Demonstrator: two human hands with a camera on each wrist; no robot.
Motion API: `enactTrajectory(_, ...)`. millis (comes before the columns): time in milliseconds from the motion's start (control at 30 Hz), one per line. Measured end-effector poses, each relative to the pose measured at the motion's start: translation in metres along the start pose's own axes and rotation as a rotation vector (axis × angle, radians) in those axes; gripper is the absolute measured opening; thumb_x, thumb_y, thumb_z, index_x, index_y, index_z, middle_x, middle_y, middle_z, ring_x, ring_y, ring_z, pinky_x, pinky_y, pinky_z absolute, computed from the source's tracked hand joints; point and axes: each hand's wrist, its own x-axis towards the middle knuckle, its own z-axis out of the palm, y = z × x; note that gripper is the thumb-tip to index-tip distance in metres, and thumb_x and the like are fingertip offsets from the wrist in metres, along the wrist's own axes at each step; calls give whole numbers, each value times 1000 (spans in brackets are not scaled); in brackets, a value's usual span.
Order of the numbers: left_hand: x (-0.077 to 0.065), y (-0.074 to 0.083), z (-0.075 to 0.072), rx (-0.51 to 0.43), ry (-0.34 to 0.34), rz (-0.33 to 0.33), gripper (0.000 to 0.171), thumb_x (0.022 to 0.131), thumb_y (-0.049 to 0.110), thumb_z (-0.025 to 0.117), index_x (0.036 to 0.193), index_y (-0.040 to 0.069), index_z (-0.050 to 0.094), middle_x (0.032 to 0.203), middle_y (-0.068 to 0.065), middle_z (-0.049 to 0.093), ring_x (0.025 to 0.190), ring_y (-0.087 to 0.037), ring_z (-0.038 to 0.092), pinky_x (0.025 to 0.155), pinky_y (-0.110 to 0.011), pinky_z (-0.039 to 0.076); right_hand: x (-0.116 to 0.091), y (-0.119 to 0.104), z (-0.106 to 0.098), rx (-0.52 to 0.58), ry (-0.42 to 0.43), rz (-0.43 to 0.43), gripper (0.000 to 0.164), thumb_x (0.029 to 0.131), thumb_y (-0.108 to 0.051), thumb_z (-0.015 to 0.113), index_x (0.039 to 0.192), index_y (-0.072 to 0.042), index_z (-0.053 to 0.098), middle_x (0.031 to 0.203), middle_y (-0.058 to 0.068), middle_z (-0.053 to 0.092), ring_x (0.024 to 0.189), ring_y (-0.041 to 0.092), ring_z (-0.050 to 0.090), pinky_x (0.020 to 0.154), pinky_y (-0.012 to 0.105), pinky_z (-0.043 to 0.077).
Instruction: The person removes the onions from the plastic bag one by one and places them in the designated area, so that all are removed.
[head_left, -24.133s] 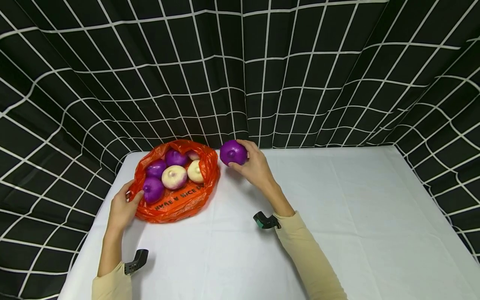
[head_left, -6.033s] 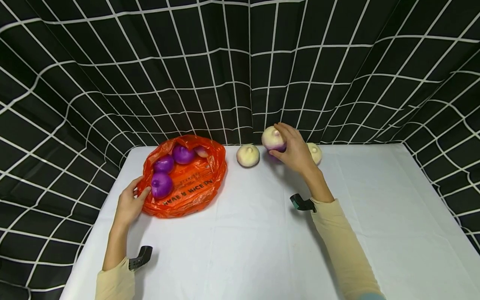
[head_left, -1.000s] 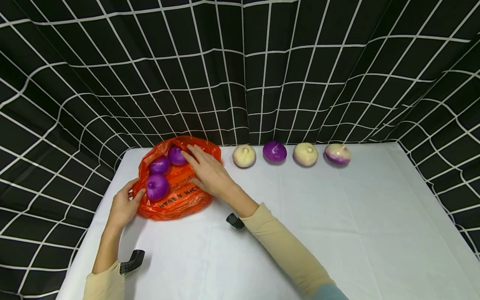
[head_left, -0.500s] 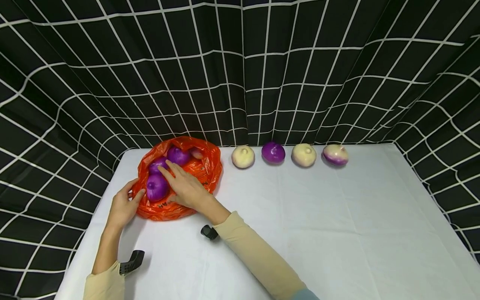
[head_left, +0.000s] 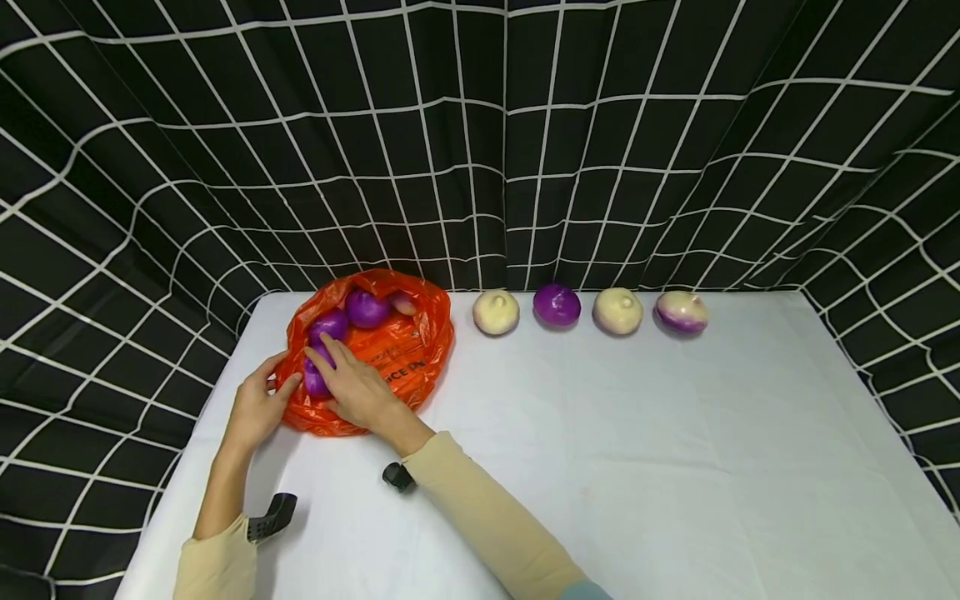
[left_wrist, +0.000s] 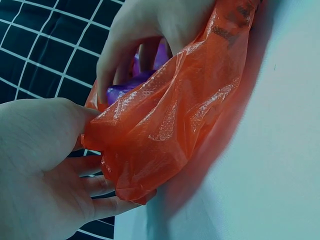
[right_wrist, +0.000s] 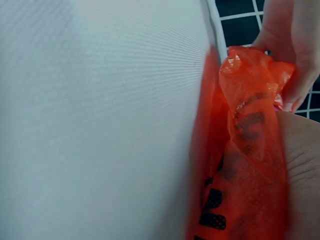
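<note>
R hand (head_left: 360, 387) is down in the red bag (head_left: 431, 350), fingers curled over the nearest purple onion (head_left: 315, 383) (can't tell how firmly). That onion lies under R palm, just beside L hand (head_left: 255, 408), w/ the bag's edge btwn. L hand pinches said edge, thumb inside, other fingers outside. Also in bag, beyond R fingertips: two more purple onions (head_left: 367, 308) & a pale one (head_left: 403, 302), partly hidden. Four onions (head_left: 617, 312) sit in a row on the tabletop (head_left: 637, 450), R of bag, well apart from both hands.
</note>
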Motion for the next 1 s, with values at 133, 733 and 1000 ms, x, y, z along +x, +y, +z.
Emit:
enactTrajectory(133,2,4,2,-1,-9,6,48,101,18,54,142,-5,43,131,-34,52,107,-49,59,77,-36,56,0,3,2,-24,21,0,86,91,-37,68,158,-17,18,163,9,11,148,21,20,104,27,41)
enactTrajectory(733,2,4,5,8,-11,-6,48,100,14,55,142,-6,43,128,-36,53,106,-48,60,72,-26,51,-9,17,-12,42,109,33,82,86,-30,77,153,-16,32,155,8,32,142,20,32,102,33,44)
enactTrajectory(1000,0,1,3,19,-10,-14,50,100,18,55,143,-5,42,130,-35,52,107,-48,58,83,-49,53,-12,23,-22,102,149,37,81,85,-29,77,152,-16,34,155,7,32,142,20,32,98,33,47)
